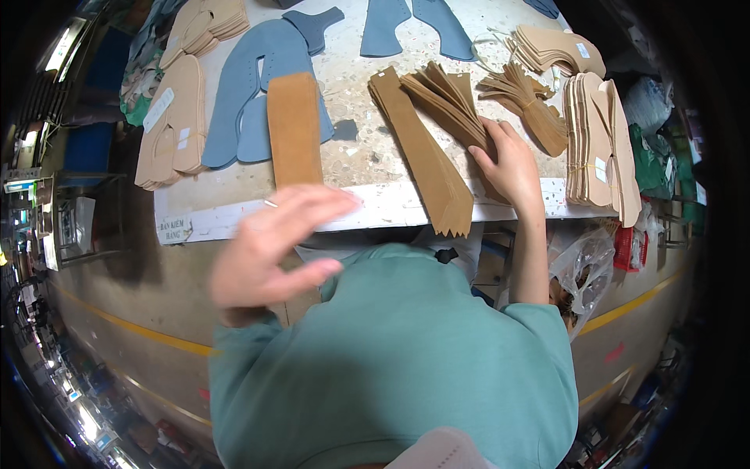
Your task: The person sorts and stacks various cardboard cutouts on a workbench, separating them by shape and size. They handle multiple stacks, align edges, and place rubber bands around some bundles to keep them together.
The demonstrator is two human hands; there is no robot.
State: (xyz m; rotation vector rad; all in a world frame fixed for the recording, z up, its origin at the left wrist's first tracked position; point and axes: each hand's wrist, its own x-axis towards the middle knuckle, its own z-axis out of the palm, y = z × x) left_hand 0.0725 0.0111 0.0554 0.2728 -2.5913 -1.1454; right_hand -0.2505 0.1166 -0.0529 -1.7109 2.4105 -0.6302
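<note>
My left hand [277,248], a little blurred, is in the air just in front of the table's near edge. Its fingers are stretched out, the thumb stands apart, and nothing is in it. Beyond it lies a stack of orange-brown leather strips [294,129], partly over blue leather pieces [234,98]. My right hand [509,162] grips the side of a fanned bundle of brown leather strips [445,102], its fingers covering part of it. Left of that bundle, a stack of olive-brown strips with notched ends [426,156] hangs slightly over the near edge.
Stacks of beige leather pieces [598,141] stand at the right, with others [176,117] at the left. A tied bundle of brown strips [533,109] lies right of my hand. More blue pieces [387,27] are at the back. A clear plastic bag [582,270] hangs below the table.
</note>
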